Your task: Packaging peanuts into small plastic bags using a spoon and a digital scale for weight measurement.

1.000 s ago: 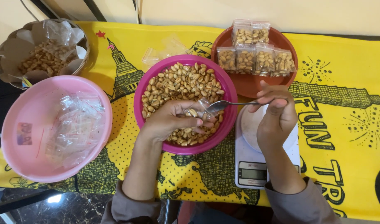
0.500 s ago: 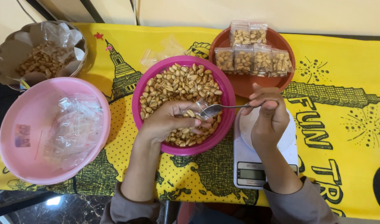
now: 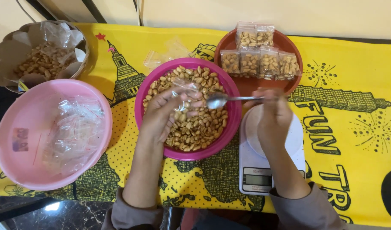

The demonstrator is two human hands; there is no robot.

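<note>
Left hand [image 3: 161, 113] pinches a small clear bag [image 3: 185, 89] over the magenta bowl [image 3: 229, 91], right hand [image 3: 270, 113] grips the spoon [image 3: 219, 100]; a slack bag mouth risks spilling peanuts [image 3: 195, 127]

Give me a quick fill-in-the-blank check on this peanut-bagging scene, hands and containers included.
1. The right hand holds a metal ____ over the magenta plastic bowl of peanuts.
2. The left hand holds a small clear plastic ____ above the peanuts.
3. The filled packets lie on a round ____ plate.
4. Under the right hand sits a white digital ____.

Missing words: spoon; bag; brown; scale
</note>
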